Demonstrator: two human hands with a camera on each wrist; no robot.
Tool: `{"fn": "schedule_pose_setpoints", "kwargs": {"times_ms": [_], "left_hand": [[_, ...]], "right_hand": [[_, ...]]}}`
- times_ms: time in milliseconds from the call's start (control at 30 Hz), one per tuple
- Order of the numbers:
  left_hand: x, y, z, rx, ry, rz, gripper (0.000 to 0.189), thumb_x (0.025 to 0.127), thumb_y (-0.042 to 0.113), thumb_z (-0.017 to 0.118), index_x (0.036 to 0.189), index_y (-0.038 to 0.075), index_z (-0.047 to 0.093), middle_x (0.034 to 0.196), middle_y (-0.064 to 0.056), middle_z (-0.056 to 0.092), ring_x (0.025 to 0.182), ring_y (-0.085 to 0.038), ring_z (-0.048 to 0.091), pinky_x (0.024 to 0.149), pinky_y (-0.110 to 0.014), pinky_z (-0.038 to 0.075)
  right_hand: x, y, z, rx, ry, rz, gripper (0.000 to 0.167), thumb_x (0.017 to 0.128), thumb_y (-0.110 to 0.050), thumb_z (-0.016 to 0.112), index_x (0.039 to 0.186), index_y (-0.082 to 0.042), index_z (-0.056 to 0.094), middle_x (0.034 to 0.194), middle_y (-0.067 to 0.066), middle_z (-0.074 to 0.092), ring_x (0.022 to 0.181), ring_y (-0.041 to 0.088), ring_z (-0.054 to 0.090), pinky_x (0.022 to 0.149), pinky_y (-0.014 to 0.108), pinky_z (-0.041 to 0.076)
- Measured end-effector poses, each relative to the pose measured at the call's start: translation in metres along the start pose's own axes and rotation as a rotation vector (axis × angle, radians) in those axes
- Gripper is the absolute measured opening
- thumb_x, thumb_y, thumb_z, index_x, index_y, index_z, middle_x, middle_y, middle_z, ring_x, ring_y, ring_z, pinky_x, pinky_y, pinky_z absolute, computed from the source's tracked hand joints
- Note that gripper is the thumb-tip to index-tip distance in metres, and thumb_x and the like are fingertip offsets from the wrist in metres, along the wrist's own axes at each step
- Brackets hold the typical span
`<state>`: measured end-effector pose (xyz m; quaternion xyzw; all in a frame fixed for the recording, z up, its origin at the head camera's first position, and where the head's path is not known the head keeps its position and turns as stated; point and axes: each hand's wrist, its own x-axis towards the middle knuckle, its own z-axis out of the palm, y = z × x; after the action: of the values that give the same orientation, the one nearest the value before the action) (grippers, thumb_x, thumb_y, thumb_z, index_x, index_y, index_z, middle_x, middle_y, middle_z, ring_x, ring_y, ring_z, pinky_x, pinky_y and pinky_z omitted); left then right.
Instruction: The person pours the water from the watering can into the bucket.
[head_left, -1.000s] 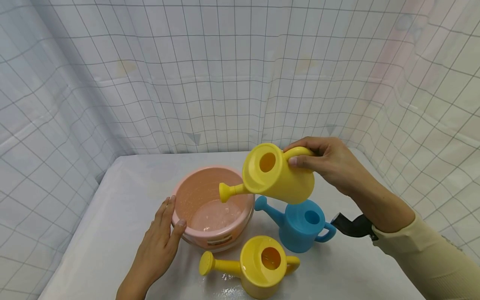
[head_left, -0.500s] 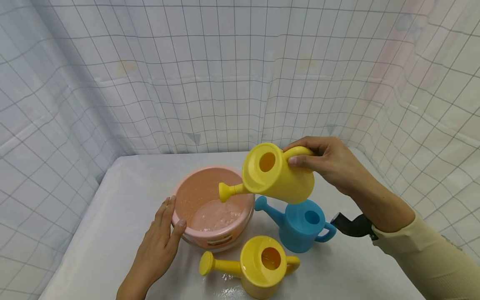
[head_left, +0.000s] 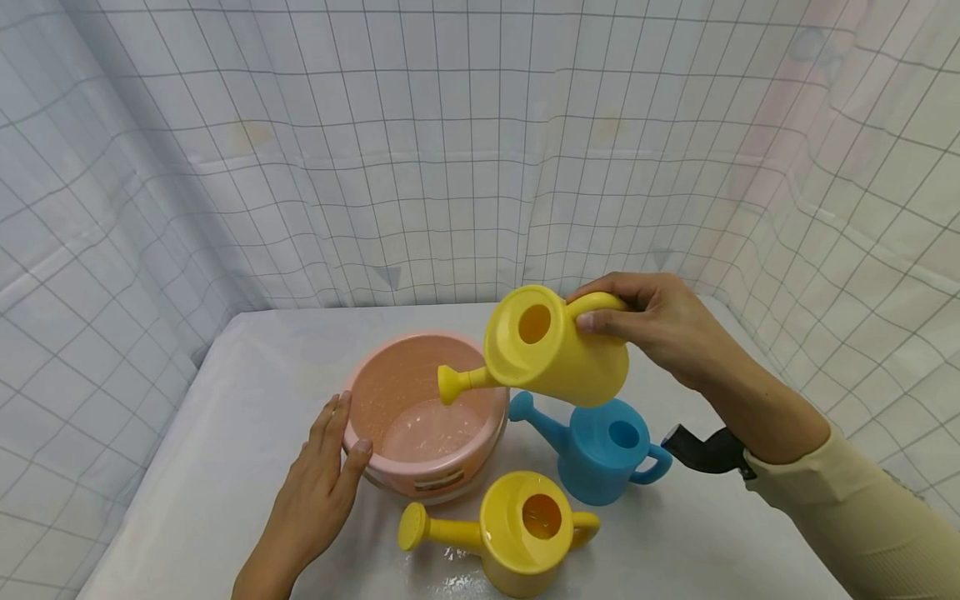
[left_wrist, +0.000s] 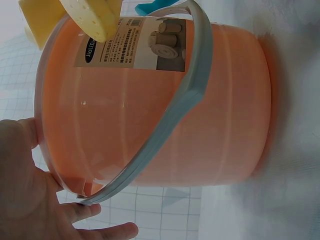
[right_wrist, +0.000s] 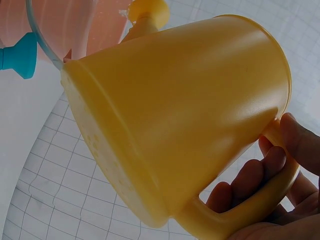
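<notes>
My right hand point(head_left: 656, 321) grips the handle of a yellow watering can point(head_left: 555, 358), fingers wrapped round it in the right wrist view. The can is tilted, its spout point(head_left: 461, 381) reaching over a pink bucket point(head_left: 427, 468). Shallow water point(head_left: 431, 429) lies in the bucket. At the bucket's left rim, my left hand point(head_left: 311, 492) rests with straight fingers and the thumb touching the rim; the left wrist view shows the fingers spread near the grey bail handle point(left_wrist: 165, 122). The bucket's far right side is partly hidden by the raised can.
A blue watering can point(head_left: 600, 454) stands right of the bucket, under the raised can. Closer to me stands a second yellow watering can point(head_left: 517, 533), with wet spots on the white tabletop point(head_left: 247, 400) beside it. Grid-patterned curtains point(head_left: 465, 167) surround the table.
Half a second ago the water in the bucket was splashing below the spout; its surface now looks calmer. Both hands and all the watering cans stay practically in place.
</notes>
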<state>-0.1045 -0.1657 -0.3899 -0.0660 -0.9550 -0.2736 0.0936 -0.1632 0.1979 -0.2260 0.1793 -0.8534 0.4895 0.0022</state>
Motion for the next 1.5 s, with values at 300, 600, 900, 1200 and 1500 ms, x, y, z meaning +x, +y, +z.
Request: {"fn": "schedule_pose_setpoints", "kwargs": {"times_ms": [300,600,900,1200,1500], "left_hand": [[0.0004,0.0002,0.0,0.001,0.001,0.001,0.063,0.101,0.04,0.036,0.153,0.029,0.001,0.156,-0.015,0.019,0.136,-0.042,0.033,0.099,-0.068,0.03],[0.0005,-0.0002,0.0002,0.0,0.003,0.006,0.063,0.101,0.04,0.036,0.153,0.029,0.002,0.157,-0.015,0.019,0.136,-0.042,0.032,0.1,-0.069,0.028],[0.0003,-0.0001,-0.0001,-0.005,0.007,0.011,0.063,0.101,0.039,0.037,0.153,0.028,0.003,0.156,-0.016,0.02,0.136,-0.044,0.032,0.1,-0.069,0.028],[0.0006,0.0012,-0.0008,0.001,-0.011,-0.009,0.064,0.101,0.041,0.036,0.153,0.029,0.001,0.157,-0.015,0.018,0.137,-0.044,0.03,0.102,-0.07,0.026],[0.0007,0.0023,-0.0014,0.004,-0.021,-0.02,0.064,0.101,0.041,0.035,0.153,0.029,0.001,0.157,-0.015,0.017,0.138,-0.044,0.029,0.103,-0.07,0.025]], "right_hand": [[-0.0004,-0.0017,-0.0007,-0.004,-0.005,0.015,0.03,0.088,-0.031,0.066,0.112,-0.013,0.068,0.105,0.002,0.069,0.094,0.021,0.06,0.084,0.031,0.053],[-0.0002,-0.0019,-0.001,0.01,-0.009,0.011,0.03,0.088,-0.03,0.067,0.112,-0.012,0.068,0.104,0.002,0.069,0.094,0.022,0.06,0.083,0.031,0.053],[-0.0005,-0.0019,-0.0014,0.011,-0.007,-0.002,0.03,0.088,-0.029,0.067,0.111,-0.012,0.068,0.104,0.002,0.07,0.093,0.022,0.061,0.083,0.031,0.054],[-0.0009,-0.0018,-0.0004,0.002,0.007,0.003,0.029,0.087,-0.03,0.068,0.11,-0.012,0.069,0.103,0.002,0.07,0.093,0.021,0.061,0.082,0.031,0.053],[-0.0011,-0.0021,-0.0011,0.004,-0.002,0.001,0.03,0.087,-0.03,0.067,0.111,-0.012,0.068,0.103,0.002,0.07,0.092,0.022,0.062,0.082,0.031,0.054]]}}
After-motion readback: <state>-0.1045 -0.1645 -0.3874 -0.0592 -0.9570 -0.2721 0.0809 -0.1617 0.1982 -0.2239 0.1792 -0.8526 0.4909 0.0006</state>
